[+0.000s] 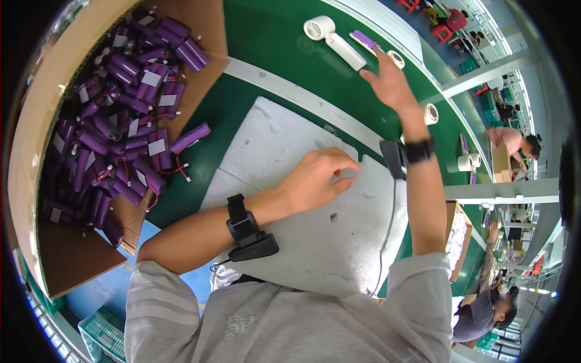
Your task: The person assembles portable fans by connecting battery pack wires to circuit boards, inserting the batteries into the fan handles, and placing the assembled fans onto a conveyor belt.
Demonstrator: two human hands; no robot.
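My left hand (321, 181) hovers over a white foam pad (266, 139), its fingers loosely curled and the thumb apart, holding nothing. Stretched out toward the far green work surface, my right hand (392, 85) has its fingers and thumb apart. Its fingertips are beside a purple battery pack (363, 40) that lies with a white fan part (396, 58); whether they touch cannot be told. Left of that hand lies a white handheld fan (345, 51) with a round grille head. Black straps with small black boxes are around both my wrists.
An open cardboard box (206, 24) at the left is heaped with purple battery packs (124, 124) with red wires. More white fan parts (465, 162) lie along the green surface (278, 39) at the right. A carton (463, 239) stands right of my arm. People work beyond.
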